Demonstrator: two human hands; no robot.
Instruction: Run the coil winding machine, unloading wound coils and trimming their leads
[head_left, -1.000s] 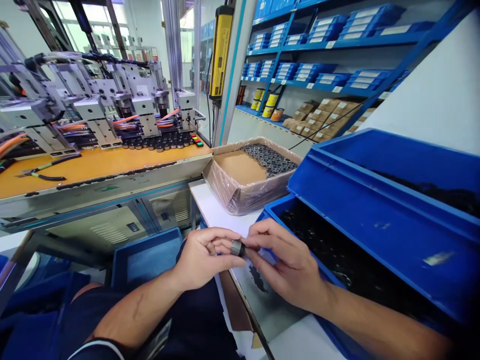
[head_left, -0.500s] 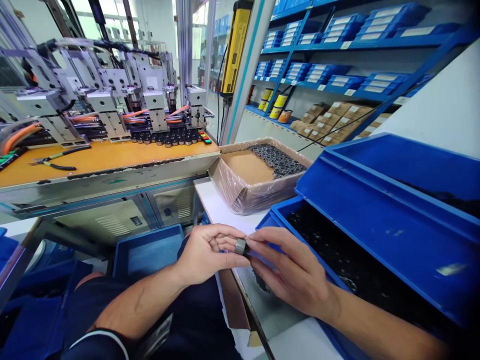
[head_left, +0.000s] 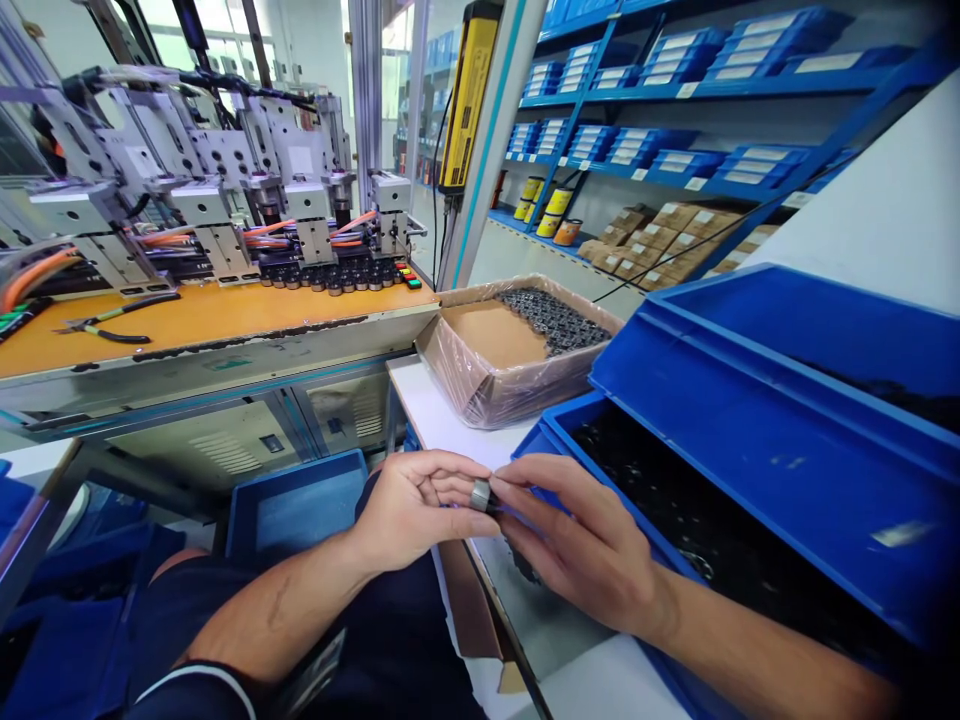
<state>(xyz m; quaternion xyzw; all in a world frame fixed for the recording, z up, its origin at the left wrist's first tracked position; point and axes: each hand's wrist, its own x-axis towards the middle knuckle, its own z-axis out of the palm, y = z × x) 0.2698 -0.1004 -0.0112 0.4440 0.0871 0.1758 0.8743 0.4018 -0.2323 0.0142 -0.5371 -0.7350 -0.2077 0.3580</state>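
Observation:
Between my two hands, over the edge of a white table (head_left: 442, 400), is a small grey metal ring-like part (head_left: 481, 494) with a dark piece at its right side. My left hand (head_left: 420, 508) has its fingers and thumb closed around the grey part. From the right, the fingertips of my right hand (head_left: 581, 530) pinch the dark end of the same part. Some dark pieces (head_left: 523, 560) lie on the table beneath my right hand, partly hidden by it.
A plastic-lined carton (head_left: 517, 385) of small dark parts stands ahead. Blue bins (head_left: 750, 430) with black parts rise at the right. Back left, a machine (head_left: 217, 205) stands on an orange bench (head_left: 285, 318) with pliers (head_left: 120, 322). A blue tray (head_left: 307, 505) is low at the left.

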